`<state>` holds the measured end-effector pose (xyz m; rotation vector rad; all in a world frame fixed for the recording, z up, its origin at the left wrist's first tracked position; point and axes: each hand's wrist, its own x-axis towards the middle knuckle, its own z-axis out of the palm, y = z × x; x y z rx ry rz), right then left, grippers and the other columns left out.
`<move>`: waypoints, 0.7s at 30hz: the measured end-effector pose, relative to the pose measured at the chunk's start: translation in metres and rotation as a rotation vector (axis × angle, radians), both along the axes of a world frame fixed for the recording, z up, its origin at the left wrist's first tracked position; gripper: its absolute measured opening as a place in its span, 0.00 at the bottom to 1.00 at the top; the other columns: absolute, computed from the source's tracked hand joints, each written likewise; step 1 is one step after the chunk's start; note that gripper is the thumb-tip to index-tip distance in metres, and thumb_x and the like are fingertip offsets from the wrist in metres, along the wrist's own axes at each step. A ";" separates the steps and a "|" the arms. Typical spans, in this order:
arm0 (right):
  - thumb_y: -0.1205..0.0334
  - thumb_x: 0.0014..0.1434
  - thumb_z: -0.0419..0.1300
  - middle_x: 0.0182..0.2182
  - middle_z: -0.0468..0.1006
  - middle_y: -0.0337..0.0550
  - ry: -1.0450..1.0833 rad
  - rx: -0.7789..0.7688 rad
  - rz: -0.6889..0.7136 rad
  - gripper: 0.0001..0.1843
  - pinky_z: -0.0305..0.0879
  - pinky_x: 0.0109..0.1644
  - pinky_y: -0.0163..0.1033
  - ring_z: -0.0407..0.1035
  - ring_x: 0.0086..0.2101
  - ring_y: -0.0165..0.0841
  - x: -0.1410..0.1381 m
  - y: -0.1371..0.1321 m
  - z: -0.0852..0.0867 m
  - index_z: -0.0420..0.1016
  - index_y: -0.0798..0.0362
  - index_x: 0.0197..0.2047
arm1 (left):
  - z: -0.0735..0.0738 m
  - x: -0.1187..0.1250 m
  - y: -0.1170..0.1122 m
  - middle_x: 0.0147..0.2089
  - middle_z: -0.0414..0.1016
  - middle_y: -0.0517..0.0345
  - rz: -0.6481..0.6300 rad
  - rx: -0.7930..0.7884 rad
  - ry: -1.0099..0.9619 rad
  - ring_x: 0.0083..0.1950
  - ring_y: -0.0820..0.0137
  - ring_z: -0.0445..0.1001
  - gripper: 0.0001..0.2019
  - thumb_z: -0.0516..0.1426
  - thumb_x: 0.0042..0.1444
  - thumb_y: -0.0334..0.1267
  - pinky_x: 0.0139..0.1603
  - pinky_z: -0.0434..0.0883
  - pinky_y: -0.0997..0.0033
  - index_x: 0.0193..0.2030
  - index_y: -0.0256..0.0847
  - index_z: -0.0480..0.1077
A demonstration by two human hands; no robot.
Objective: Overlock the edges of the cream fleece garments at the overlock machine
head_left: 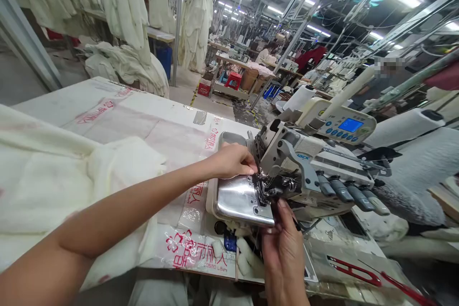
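An overlock sewing machine (297, 158) with a shiny metal bed plate (236, 201) stands before me. My left hand (236, 160) reaches over the plate, its fingers pinched together beside the needle and presser foot. Whatever it may hold there is too small to make out. Below the machine head, my right hand (285, 248) is turned palm up at the plate's front corner. Its thumb and fingers close together against the machine's front, and the fingertips are partly hidden. Cream fabric (71, 172) is heaped on the table under my left arm.
The white table (168, 124) carries clear film with red print. Red-handled tweezers (355, 270) lie at the lower right. A blue clip-like item (230, 241) sits below the plate. Thread cones (405, 131) stand behind the machine, near its lit control panel (349, 125). Cream garments (124, 5) hang beyond.
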<state>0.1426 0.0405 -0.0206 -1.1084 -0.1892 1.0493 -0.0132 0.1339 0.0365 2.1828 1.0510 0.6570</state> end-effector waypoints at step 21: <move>0.62 0.35 0.73 0.27 0.76 0.33 -0.002 0.002 0.051 0.20 0.49 0.11 0.19 0.50 0.13 0.13 0.010 -0.009 0.000 0.72 0.55 0.33 | -0.001 -0.001 0.009 0.36 0.78 0.56 -0.071 0.014 -0.014 0.40 0.66 0.72 0.04 0.59 0.54 0.34 0.49 0.56 0.61 0.31 0.40 0.77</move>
